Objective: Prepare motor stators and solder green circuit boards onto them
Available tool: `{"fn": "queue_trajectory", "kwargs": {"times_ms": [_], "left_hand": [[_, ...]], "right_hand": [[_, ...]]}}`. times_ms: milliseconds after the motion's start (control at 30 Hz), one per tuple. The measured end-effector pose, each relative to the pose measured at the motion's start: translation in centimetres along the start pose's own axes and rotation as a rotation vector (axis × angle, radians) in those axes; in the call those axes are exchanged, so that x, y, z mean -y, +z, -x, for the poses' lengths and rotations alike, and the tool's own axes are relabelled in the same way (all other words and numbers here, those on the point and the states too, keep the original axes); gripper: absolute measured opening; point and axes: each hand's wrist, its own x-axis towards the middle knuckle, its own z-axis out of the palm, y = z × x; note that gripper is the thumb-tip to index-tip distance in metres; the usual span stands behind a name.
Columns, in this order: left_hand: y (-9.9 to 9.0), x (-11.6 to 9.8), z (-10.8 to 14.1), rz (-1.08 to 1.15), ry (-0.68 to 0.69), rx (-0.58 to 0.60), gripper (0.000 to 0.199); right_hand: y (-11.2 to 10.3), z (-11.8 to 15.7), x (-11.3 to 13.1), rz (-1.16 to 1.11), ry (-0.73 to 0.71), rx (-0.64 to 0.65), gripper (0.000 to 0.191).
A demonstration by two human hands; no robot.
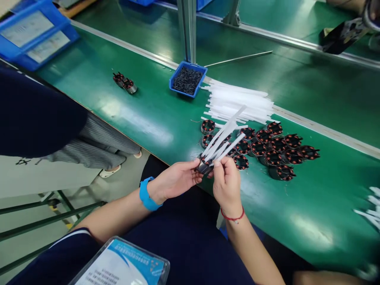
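We've got bright indoor light, apparently overhead. Glossy green tabletop (89, 71) throws white glare left of and beyond the left hand (175, 180), and again to the right of and a bit below the right hand (228, 182). White strips (221, 136) at and just beyond the hands run near blown out; navy shirt (192, 253) below goes murky. Hands read fairly crisp. We see smearing on white pieces (374, 206) far right of the hands, wide-angle stretch toward the edges.

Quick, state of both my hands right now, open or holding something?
Left hand: closed, holding a wound metal core.
Right hand: closed, apparently pinching a white strip at the core.
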Motion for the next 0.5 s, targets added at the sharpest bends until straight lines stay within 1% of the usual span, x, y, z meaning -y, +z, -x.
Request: {"fn": "queue_trajectory", "kwargs": {"times_ms": [67, 100, 167, 233, 267, 300, 367, 400, 433, 500], "left_hand": [[0.2, 0.8, 0.3, 0.016, 0.043, 0.027, 0.015], [0.3, 1.1, 0.5, 0.025, 0.066, 0.045, 0.015], [0.6, 1.9, 0.9, 0.028, 0.102, 0.088, 0.015], [1.0, 2.9, 1.1, -0.021, 0.119, 0.148, 0.016], [1.3, 3.5, 1.2, -0.067, 0.116, 0.187, 0.016], [1.6, 4.2, 1.1, -0.118, 0.107, 0.229, 0.016], [2.2, 5.5, 0.7, -0.219, 0.076, 0.316, 0.018], [2.5, 6.1, 0.3, -0.272, 0.053, 0.353, 0.020], [2.8, 6.5, -0.1, -0.334, 0.034, 0.374, 0.022], [3.1, 6.7, -1.1, -0.527, 0.066, 0.341, 0.028]], "right_hand": [[-0.4, 1.0, -0.3, -0.117, -0.029, -0.001, 0.013], [-0.7, 1.6, -0.6, -0.167, -0.049, -0.020, 0.016], [-1.4, 2.9, -1.2, -0.204, -0.103, -0.059, 0.036], [-2.1, 4.2, -1.8, -0.167, -0.157, -0.037, 0.056], [-2.5, 4.9, -2.1, -0.141, -0.172, -0.009, 0.062], [-2.9, 5.5, -2.4, -0.118, -0.177, 0.012, 0.065], [-3.9, 6.8, -3.1, -0.075, -0.162, -0.010, 0.059], [-4.5, 7.4, -3.5, -0.041, -0.154, -0.052, 0.053], [-5.2, 8.0, -4.0, 0.006, -0.146, -0.123, 0.047], [-6.6, 9.1, -5.3, 0.158, -0.123, -0.341, 0.041]]}}
